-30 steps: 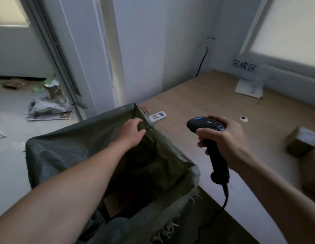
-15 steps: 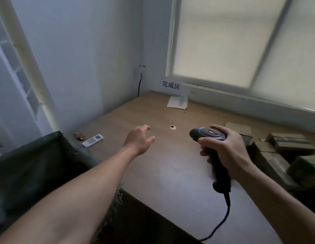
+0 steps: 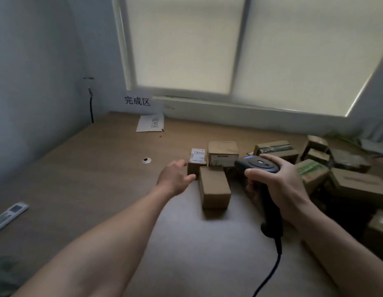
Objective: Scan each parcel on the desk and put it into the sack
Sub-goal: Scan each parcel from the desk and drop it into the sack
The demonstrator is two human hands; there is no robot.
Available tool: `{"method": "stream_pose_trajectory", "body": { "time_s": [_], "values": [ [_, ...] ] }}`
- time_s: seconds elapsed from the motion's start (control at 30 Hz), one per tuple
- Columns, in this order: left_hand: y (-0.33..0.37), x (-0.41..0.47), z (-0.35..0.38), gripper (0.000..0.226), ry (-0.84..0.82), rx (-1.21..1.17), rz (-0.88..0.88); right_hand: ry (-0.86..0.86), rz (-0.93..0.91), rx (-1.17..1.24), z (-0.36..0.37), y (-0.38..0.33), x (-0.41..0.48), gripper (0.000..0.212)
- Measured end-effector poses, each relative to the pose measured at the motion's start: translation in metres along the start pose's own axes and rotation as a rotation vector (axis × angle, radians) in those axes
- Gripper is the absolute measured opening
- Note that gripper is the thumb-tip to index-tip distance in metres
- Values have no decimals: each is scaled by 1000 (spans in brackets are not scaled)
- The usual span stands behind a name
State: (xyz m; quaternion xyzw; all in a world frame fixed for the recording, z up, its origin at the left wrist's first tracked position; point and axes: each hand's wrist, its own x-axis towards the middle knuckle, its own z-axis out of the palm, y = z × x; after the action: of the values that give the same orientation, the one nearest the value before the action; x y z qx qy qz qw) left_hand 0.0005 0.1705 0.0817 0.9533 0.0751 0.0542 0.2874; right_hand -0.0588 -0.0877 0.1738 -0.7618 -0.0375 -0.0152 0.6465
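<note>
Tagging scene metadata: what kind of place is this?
Probably a small parcel-sorting room: cardboard parcels piled on a wooden desk, a corded scanner in the right hand, a paper zone sign under the window.

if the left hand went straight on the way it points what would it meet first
Probably the small white-labelled parcel, just ahead of the left hand; depth is hard to judge.
</note>
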Motion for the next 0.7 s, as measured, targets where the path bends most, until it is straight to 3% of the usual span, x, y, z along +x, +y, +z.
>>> {"method": "stream_pose_trajectory", "body": {
  "time_s": [0.1,0.27,0.53,0.7],
  "values": [
    [12,37,33,57,-82,-11,-13,58,6,-50,-4,12,29,80],
    [24,100,95,74,-242,35,-85,141,65,-53,-2,33,80,56],
    [44,148,177,104,-424,152,-197,209,122,-74,-4,67,130,45],
    [53,156,203,111,-463,223,-223,242,153,-100,-9,84,145,36]
  ]
}}
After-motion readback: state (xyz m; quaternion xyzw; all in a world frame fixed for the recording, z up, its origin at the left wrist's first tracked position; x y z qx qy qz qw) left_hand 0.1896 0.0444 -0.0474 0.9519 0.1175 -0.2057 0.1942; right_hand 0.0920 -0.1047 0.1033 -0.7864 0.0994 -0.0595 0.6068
